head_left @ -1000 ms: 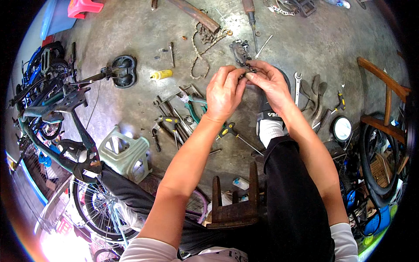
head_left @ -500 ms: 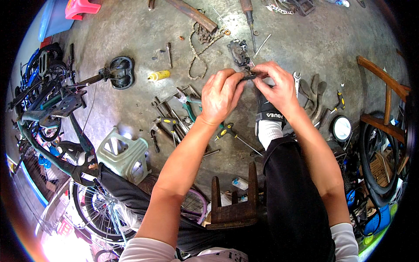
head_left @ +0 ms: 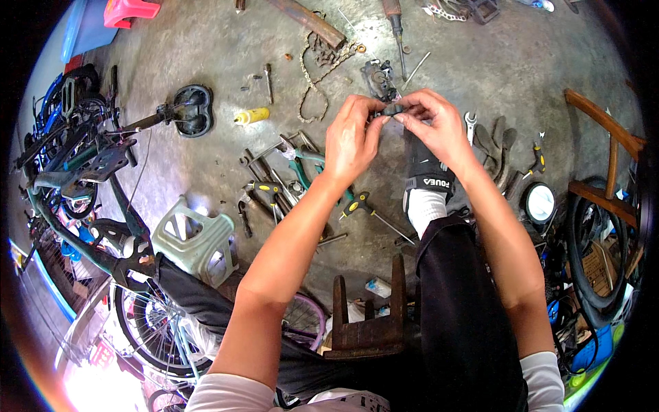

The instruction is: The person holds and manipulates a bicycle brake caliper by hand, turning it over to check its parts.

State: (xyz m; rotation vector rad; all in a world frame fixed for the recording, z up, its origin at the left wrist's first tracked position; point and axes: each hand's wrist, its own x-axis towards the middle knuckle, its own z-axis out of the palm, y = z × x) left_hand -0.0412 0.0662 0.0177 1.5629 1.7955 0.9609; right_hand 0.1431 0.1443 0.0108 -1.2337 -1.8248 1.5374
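Observation:
Both hands meet over the floor around a small dark part [head_left: 392,110], maybe a piece of bicycle hardware; fingers cover most of it. My left hand [head_left: 353,137] pinches its left end between thumb and fingertips. From the other side, my right hand [head_left: 436,125] grips the right end the same way. Just beyond the fingertips lies a black mechanical bicycle part [head_left: 379,77] on the concrete. A long screwdriver [head_left: 396,31] and a thin metal rod [head_left: 417,69] rest near it. Below the right hand is my foot in a black sandal [head_left: 427,165].
A bicycle chain [head_left: 312,86], a yellow bottle [head_left: 252,116] and T-handle screwdriver [head_left: 358,204] lie on the floor beside piled tools. A green plastic stool [head_left: 195,237] and a bicycle saddle [head_left: 193,111] are left. A wrench [head_left: 470,128] and gloves [head_left: 495,147] lie right.
The hands have drawn slightly closer together and shifted the small dark part up a little, turning it in the fingers. The surroundings have shifted only slightly with the view.

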